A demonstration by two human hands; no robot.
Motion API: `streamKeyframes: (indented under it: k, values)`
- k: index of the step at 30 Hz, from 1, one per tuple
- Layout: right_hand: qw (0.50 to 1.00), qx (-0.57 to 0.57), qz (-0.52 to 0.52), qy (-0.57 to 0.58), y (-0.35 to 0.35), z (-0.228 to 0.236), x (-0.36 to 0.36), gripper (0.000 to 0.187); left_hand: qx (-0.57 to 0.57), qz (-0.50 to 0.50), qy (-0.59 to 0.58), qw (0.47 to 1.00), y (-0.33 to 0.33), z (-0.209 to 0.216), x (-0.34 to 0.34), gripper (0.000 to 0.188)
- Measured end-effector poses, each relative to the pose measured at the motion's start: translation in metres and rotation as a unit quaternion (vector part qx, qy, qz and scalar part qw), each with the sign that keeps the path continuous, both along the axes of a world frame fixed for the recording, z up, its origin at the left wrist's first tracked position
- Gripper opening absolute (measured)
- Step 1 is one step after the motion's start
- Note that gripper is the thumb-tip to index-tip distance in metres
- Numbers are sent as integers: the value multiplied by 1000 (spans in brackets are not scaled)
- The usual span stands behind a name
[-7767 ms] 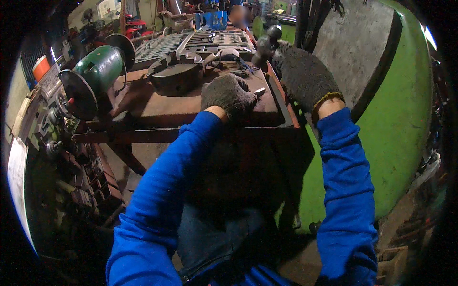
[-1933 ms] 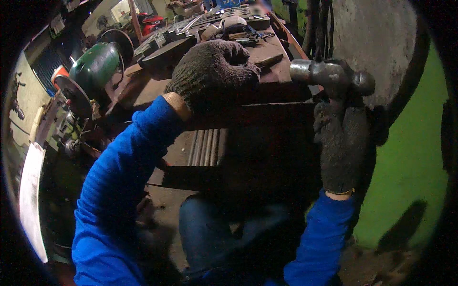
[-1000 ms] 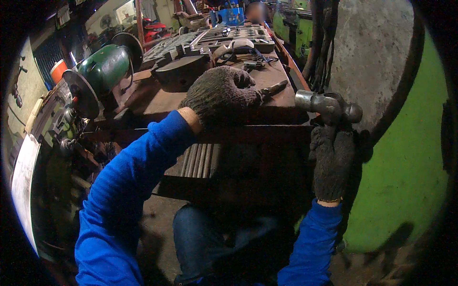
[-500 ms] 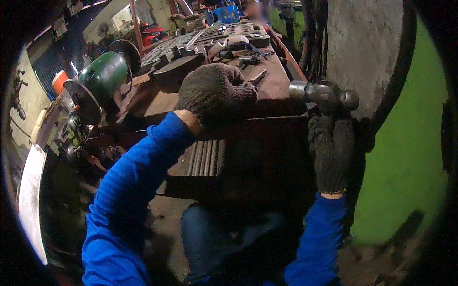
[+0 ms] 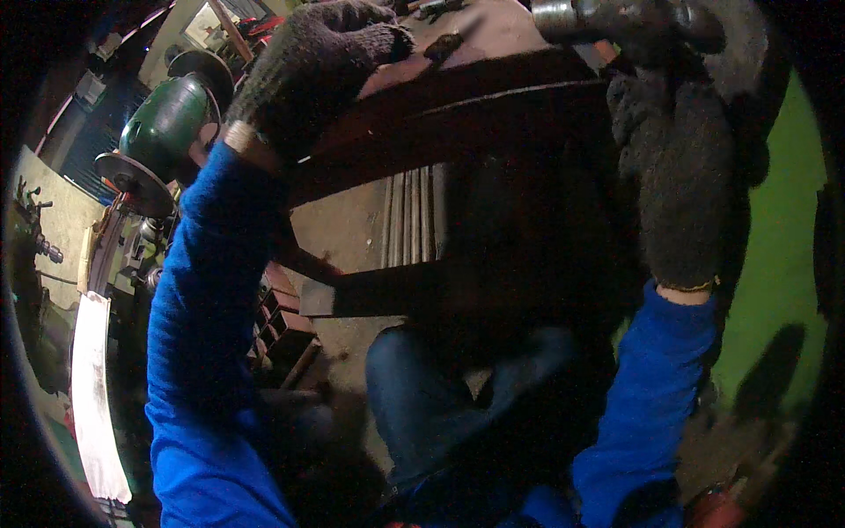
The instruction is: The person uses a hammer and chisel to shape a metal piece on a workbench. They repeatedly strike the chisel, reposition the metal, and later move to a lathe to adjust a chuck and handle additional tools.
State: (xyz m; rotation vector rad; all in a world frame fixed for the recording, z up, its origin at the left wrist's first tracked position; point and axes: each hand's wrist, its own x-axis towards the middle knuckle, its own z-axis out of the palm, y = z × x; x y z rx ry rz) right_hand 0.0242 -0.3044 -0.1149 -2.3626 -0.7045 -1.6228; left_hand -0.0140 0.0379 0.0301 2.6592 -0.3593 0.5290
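Note:
My right hand (image 5: 673, 176), in a dark knitted glove, grips a ball-peen hammer (image 5: 629, 21) just below its steel head. The hammer is raised at the upper right, its handle mostly hidden by the glove and shadow. At the upper left, my left hand (image 5: 321, 66) wears the same kind of glove and is closed over the near part of the workbench (image 5: 502, 31). Whatever its fingers hold, if anything, is hidden. A small dark tool with a pale, pointed end (image 5: 444, 46) lies on the bench just beyond the left fingertips.
A green bench grinder (image 5: 167, 128) with wheels at both ends stands left of my left arm. Several metal rods (image 5: 409, 216) show below the bench edge, and reddish boxes (image 5: 286, 321) sit lower left. A green panel (image 5: 775, 264) rises along the right side.
The view has tipped downward, so the bench, both hands and hammer now appear higher. My left hand sits farther left in view, my right farther right. The hammer stays in my right hand.

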Motion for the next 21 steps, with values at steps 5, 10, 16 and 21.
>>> streamKeyframes:
  k: [5, 10, 16, 21]
  values:
    - [999, 29, 30, 7, -2, -1, 0, 34, -10, -21, 38, 999, 1, -5, 7, 26]
    - [995, 62, 83, 14, 13, 3, 1, 37, -72, 28, 96, 992, -1, 8, -16, 27]
    - [994, 73, 69, 29, 2, 2, -1, 40, -86, 9, 121, 989, -18, -7, -5, 27]
    - [978, 139, 111, 108, -5, -17, 8, 46, -87, 16, 123, 988, -21, -9, -7, 27]
